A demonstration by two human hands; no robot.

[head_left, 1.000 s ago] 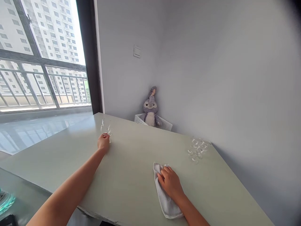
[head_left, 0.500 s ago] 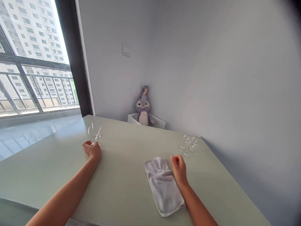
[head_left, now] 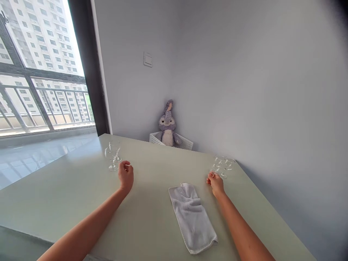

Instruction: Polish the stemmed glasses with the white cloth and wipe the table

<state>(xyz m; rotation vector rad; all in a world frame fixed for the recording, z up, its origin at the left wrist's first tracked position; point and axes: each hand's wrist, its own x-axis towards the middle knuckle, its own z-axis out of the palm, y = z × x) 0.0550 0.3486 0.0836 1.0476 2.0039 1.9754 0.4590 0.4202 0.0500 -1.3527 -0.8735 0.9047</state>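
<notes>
Two clear stemmed glasses (head_left: 111,156) stand at the left of the pale green table. Just right of them is my left hand (head_left: 126,175), its fingers loosely curled and apart, holding nothing. My right hand (head_left: 216,183) is at the near side of a group of clear stemmed glasses (head_left: 227,165) on the right, its fingers pinched at the foot of the nearest glass. The fingers partly hide that glass. A white cloth (head_left: 191,217) lies creased on the table, left of my right forearm.
The table (head_left: 152,217) reaches back to the grey walls. Behind its far edge, a purple plush toy (head_left: 167,127) sits in a white perforated basket (head_left: 187,144). A window with railings is at the left.
My left hand has moved right, away from the left glasses. My right hand has moved forward and right, from beside the cloth to the right-hand glasses. The view has shifted slightly.
</notes>
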